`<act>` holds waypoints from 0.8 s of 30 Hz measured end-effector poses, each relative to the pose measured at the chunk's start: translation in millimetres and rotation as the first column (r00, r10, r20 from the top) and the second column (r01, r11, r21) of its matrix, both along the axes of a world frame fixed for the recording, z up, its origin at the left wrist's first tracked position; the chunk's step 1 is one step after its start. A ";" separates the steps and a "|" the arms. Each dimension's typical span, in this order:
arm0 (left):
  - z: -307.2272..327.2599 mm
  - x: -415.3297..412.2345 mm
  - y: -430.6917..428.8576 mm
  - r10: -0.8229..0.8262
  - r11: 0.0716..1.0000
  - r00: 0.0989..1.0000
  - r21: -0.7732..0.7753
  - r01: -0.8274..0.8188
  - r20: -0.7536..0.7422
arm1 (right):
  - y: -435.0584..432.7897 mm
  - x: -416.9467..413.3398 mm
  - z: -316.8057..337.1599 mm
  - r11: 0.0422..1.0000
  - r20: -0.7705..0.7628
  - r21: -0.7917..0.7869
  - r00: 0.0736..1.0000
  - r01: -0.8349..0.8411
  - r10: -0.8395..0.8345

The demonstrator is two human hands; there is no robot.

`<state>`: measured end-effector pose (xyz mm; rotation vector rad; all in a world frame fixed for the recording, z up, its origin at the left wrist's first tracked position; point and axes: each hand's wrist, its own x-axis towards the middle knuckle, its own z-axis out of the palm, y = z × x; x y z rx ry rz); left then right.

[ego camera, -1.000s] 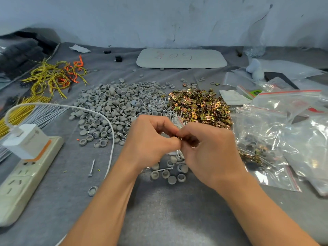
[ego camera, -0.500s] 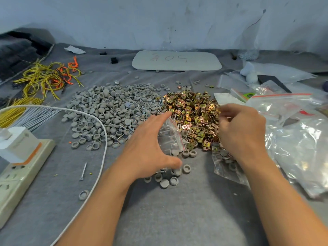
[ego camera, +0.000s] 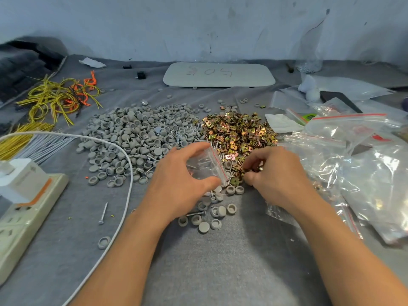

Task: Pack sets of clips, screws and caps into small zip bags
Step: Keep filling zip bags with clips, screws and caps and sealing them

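My left hand (ego camera: 181,182) grips a small clear zip bag (ego camera: 207,165) with a red seal strip, its mouth held wide between thumb and fingers. My right hand (ego camera: 276,173) rests at the near edge of the heap of gold metal clips (ego camera: 240,133), fingers curled and pinching clips. A big heap of grey round caps (ego camera: 136,140) lies to the left of the clips, with screws (ego camera: 187,134) mixed in between the two heaps. Several loose caps (ego camera: 212,217) lie just in front of my hands.
A pile of clear zip bags (ego camera: 357,164) fills the right side. A white power strip (ego camera: 24,208) with a charger and white cable (ego camera: 125,173) sits at the left. Yellow and orange wires (ego camera: 59,98) lie far left, and a grey pad (ego camera: 218,74) lies at the back. A lone screw (ego camera: 103,213) lies near the cable.
My hands parted from working together at the centre. The left hand now holds the small bag wide; the right hand went out to the right and came back to the clip heap's near edge.
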<state>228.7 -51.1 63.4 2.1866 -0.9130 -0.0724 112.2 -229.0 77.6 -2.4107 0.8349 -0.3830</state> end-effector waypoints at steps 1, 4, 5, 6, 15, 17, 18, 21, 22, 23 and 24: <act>0.7 0.5 0.2 0.002 1.000 1.000 -0.009 -0.002 0.010 | -0.3 -1.0 0.8 1.000 0.030 0.011 0.999 0.026 -0.026; 1.1 2.0 -0.3 0.018 0.999 0.999 -0.031 -0.017 0.037 | 1.7 -2.3 2.6 0.994 0.005 -0.059 0.995 0.095 -0.095; 0.9 2.3 -0.4 0.027 0.999 0.999 -0.039 -0.026 0.041 | 4.0 -1.5 3.5 0.992 0.009 -0.076 0.995 0.099 -0.098; 0.8 2.5 -0.3 0.036 0.998 0.998 -0.047 -0.034 0.044 | 7.1 -0.7 4.0 0.994 0.031 -0.068 0.996 0.082 -0.080; 2.1 -0.1 1.8 0.041 0.997 0.999 -0.059 -0.039 0.032 | 24.6 8.4 -3.0 0.986 -0.113 -0.142 0.991 -0.082 0.066; 2.7 -0.2 2.3 0.039 0.997 0.999 -0.064 -0.037 0.031 | 21.9 6.7 -5.2 0.989 -0.067 -0.127 0.995 -0.075 0.067; 3.3 -0.4 2.6 0.039 0.997 0.999 -0.068 -0.037 0.029 | 19.1 4.4 -6.0 0.995 -0.004 -0.071 0.998 -0.064 0.064; 4.4 -1.2 2.9 0.023 0.998 0.999 -0.062 -0.022 0.026 | 11.2 -3.6 0.1 0.940 0.247 0.323 0.969 -0.110 0.028; 4.3 -1.7 2.6 0.021 0.998 0.999 -0.056 -0.020 0.028 | 9.9 -5.9 3.4 0.873 0.319 0.460 0.948 -0.161 0.007; 4.3 -1.8 2.5 0.021 0.998 0.999 -0.053 -0.020 0.031 | 9.0 -7.5 5.7 0.792 0.375 0.572 0.927 -0.216 -0.019; 4.4 -2.2 2.3 0.018 0.998 0.999 -0.053 -0.016 0.037 | 8.7 -8.4 7.0 0.714 0.414 0.650 0.909 -0.260 -0.046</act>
